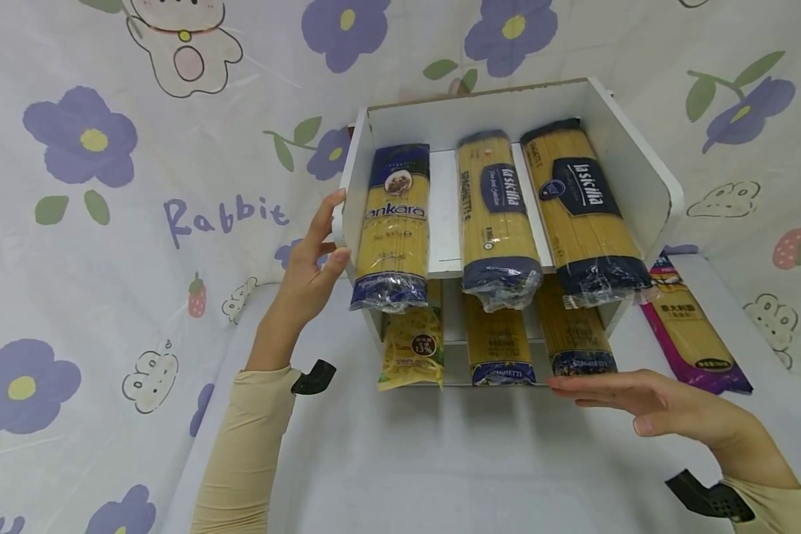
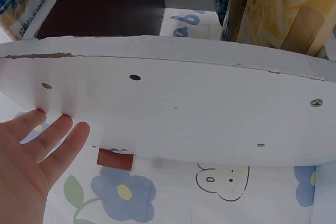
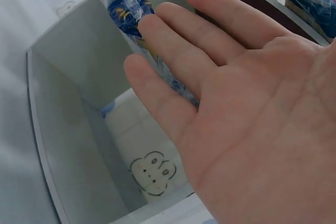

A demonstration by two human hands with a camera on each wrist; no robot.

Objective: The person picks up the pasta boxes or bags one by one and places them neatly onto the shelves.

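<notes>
Against white rack [image 1: 641,174], left hand [image 1: 310,267] flat, right hand [image 1: 647,404] seemingly touching spaghetti pack [image 1: 582,348]

Right hand [image 3: 247,114] flat, fingers [image 3: 173,51] straight, touching spaghetti pack [image 3: 126,6] in white shelf [image 3: 68,129].

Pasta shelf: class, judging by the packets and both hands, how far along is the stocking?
Done: six packets fill the white shelf, three in the upper tier including the Ankara packet and three below. In hand: the left hand touches the shelf's side; the right hand hovers flat before the lower row. Left: the purple packet lying beside the shelf.
</notes>
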